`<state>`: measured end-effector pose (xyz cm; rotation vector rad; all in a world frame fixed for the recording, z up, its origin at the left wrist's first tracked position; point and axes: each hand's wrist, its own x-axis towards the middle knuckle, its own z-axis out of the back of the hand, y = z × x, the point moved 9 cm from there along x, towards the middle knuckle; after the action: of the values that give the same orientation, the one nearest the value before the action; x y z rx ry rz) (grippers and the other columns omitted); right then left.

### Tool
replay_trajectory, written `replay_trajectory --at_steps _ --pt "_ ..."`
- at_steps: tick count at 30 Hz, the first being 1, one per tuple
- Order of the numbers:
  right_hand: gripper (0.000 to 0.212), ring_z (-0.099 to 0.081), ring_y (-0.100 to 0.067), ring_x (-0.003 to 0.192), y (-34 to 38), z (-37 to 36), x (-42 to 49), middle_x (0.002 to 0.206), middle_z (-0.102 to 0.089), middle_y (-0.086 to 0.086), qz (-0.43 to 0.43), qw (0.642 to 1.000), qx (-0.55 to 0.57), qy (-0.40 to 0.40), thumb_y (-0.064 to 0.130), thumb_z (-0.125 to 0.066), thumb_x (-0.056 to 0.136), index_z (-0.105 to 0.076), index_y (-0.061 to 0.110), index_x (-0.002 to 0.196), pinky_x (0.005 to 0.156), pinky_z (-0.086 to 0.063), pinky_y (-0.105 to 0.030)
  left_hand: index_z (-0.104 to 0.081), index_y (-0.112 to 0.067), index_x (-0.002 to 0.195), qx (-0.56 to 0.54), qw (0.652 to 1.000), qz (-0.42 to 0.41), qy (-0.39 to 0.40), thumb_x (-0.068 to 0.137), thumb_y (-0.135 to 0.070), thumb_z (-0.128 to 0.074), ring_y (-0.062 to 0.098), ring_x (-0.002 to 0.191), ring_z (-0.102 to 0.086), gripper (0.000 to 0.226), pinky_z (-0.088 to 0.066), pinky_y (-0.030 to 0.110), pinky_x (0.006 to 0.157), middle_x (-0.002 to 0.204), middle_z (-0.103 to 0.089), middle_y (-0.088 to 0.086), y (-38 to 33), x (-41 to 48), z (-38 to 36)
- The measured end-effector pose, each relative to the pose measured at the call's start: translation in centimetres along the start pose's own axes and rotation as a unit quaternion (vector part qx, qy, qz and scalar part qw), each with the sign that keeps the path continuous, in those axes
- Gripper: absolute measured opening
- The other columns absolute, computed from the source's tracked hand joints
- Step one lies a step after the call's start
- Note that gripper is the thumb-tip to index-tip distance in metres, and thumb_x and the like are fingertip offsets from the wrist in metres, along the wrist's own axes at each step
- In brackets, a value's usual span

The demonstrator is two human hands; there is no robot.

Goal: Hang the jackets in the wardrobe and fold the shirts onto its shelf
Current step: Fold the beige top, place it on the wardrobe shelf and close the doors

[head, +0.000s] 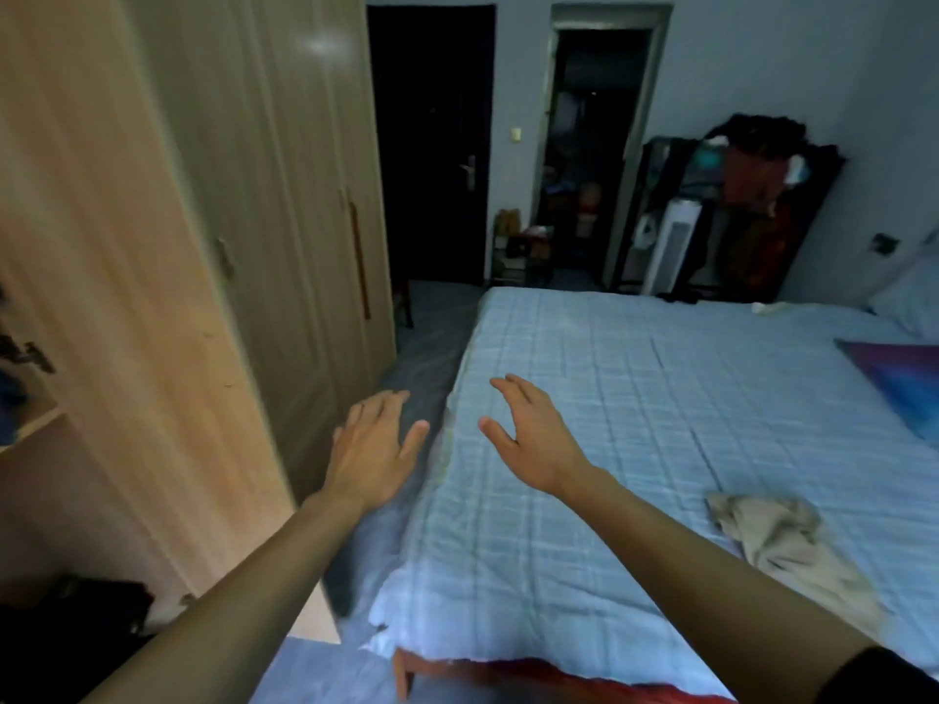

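Observation:
Both of my arms reach forward, and neither hand holds anything. My left hand hovers with spread fingers over the gap between the wardrobe and the bed. My right hand is open above the left part of the bed, which has a light blue checked sheet. A crumpled beige garment lies on the sheet to the right of my right forearm. The wooden wardrobe fills the left side, with one door swung open towards me. Its inside shows only at the far left edge, with dark items there.
A dark heap lies on the floor at the lower left. A blue and purple pillow rests at the bed's right edge. A rack piled with clothes and a white appliance stand against the far wall. Two dark doorways are beyond.

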<state>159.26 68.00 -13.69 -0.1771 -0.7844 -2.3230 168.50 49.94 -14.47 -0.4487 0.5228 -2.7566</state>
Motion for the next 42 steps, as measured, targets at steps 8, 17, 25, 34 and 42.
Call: replay_trajectory --at_steps 8,17,25,34,42 --pt "0.063 -0.020 -0.023 0.146 -19.8 11.8 -12.4 0.157 -0.026 -0.006 -0.135 0.990 -0.005 -0.050 0.050 -0.046 0.097 -0.030 0.020 0.150 0.115 -0.026 -0.049 -0.045 -0.020 0.142 -0.038 0.990 -0.103 0.088 0.095 -0.061 -0.038 0.027 0.136 -0.038 0.063 -0.034 0.047 0.110 0.148 -0.044 0.003 -21.6 -0.4 -12.6" --pt "0.069 -0.033 -0.027 0.139 -35.8 21.4 -22.9 0.149 -0.040 -0.011 -0.291 0.950 -0.024 -0.107 0.057 -0.040 0.088 -0.041 0.015 0.143 0.115 -0.026 -0.038 -0.040 -0.022 0.146 -0.041 0.954 -0.240 0.174 0.100 -0.053 -0.039 0.024 0.143 -0.028 0.056 -0.032 0.048 0.112 0.155 -0.034 0.003 -39.7 1.1 -24.1" --pt "0.062 -0.040 -0.029 0.134 -46.2 24.9 -24.4 0.145 -0.045 -0.010 -0.364 0.922 -0.062 -0.114 0.047 -0.054 0.090 -0.042 0.014 0.142 0.110 -0.035 -0.046 -0.041 -0.021 0.143 -0.052 0.925 -0.297 0.232 0.097 -0.048 -0.048 0.025 0.137 -0.033 0.054 -0.036 0.045 0.107 0.151 -0.036 0.002 -48.4 6.7 -34.3" --pt "0.055 -0.042 -0.026 0.132 -54.1 26.7 -18.1 0.143 -0.046 -0.009 -0.378 0.916 -0.078 -0.114 0.032 -0.059 0.095 -0.041 0.012 0.143 0.108 -0.030 -0.033 -0.048 -0.019 0.137 -0.088 0.918 -0.295 0.248 0.095 -0.045 -0.053 0.026 0.132 -0.040 0.050 -0.039 0.048 0.104 0.144 -0.046 0.003 -53.0 16.1 -40.9" --pt "0.061 -0.040 -0.023 0.134 -61.3 24.2 -15.8 0.145 -0.044 -0.005 -0.395 0.915 -0.015 -0.084 0.045 -0.049 0.090 -0.039 0.017 0.144 0.111 -0.033 -0.038 -0.048 -0.021 0.137 -0.061 0.915 -0.280 0.283 0.095 -0.045 -0.052 0.024 0.132 -0.040 0.049 -0.039 0.045 0.105 0.145 -0.046 0.001 -54.1 18.6 -46.8"
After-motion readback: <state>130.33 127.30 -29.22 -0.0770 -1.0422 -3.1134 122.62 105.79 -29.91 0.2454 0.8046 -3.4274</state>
